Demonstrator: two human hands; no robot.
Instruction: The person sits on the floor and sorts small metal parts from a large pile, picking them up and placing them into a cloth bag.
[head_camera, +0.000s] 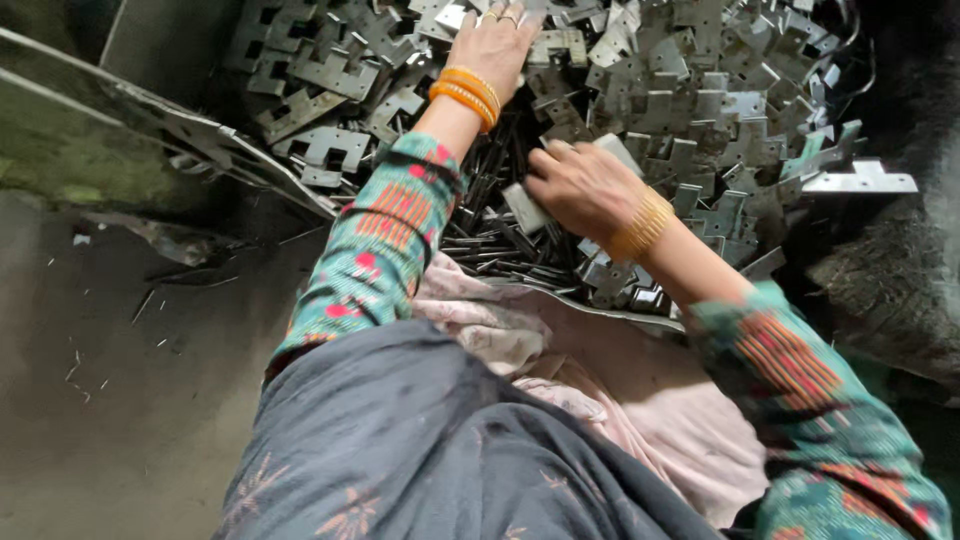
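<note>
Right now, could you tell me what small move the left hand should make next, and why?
Probably close the left hand on one bracket and draw it back. It lies flat and open on the heap of stamped metal brackets, gripping nothing, while the right hand already holds a pale flat piece over the thin dark rods.

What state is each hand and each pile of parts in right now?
left hand: stretched out, palm down on the stamped metal plates
right hand: closed around a small stack of flat plates
stamped metal plates: heaped loose, jumbled
thin dark pins: loose pile between the wrists
</note>
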